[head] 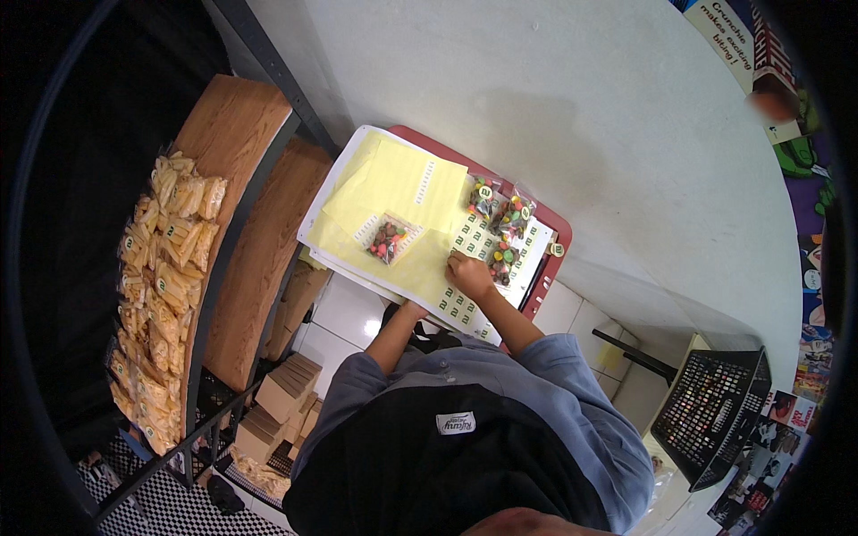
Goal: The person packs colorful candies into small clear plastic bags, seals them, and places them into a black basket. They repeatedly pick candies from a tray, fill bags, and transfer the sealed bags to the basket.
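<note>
My right hand [468, 275] rests with curled fingers on a sheet of round green-printed stickers [462, 305]; whether it pinches a sticker cannot be told. My left hand [414, 309] is at the near edge of the stacked sheets, its fingers partly hidden beneath them. Left of my right hand, a clear bag of colourful candies [389, 240] lies on yellow backing paper [395, 181] with small printed strips. Several similar bags lie beyond my right hand, among them a bag with a round sticker [484, 194] and another candy bag [515, 216].
The sheets lie on a red plastic surface [560, 231] against a pale wall [536, 80]. At left, wooden shelves [234, 107] hold many bagged snacks [167, 268]. Cardboard boxes [288, 385] stand below. A black plastic basket [710, 409] is at right.
</note>
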